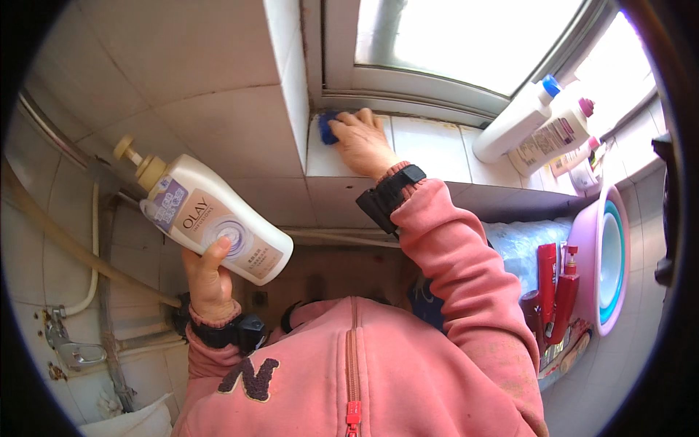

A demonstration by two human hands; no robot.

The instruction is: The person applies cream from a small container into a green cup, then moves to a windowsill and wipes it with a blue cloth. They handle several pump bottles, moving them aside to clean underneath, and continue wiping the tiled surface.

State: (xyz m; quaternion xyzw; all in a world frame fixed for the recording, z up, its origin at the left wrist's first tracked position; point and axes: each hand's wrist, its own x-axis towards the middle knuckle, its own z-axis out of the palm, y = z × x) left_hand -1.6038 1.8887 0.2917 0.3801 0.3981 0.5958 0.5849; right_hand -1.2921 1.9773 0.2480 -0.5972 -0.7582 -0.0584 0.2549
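Note:
My left hand [210, 273] grips a white Olay pump bottle [235, 216] by its lower part, held tilted in front of the tiled wall. Its beige pump head [139, 164] points to the upper left. On the tiled window sill [426, 145], my right hand [363, 142] presses a blue cloth or scrubbing pad [327, 128] into the left corner, beside the side wall. Most of the pad shows at the fingertips; the rest is hidden under the fingers. Just behind the hand runs the window frame [404, 104], with dark grime along its lower edge.
A white bottle with a blue cap [513, 123] and a pink-capped bottle [551, 136] stand on the sill's right end. Nested basins [598, 262] lean below them, near red bottles [562, 297]. At left are a metal faucet [76, 347] and a hose [82, 246].

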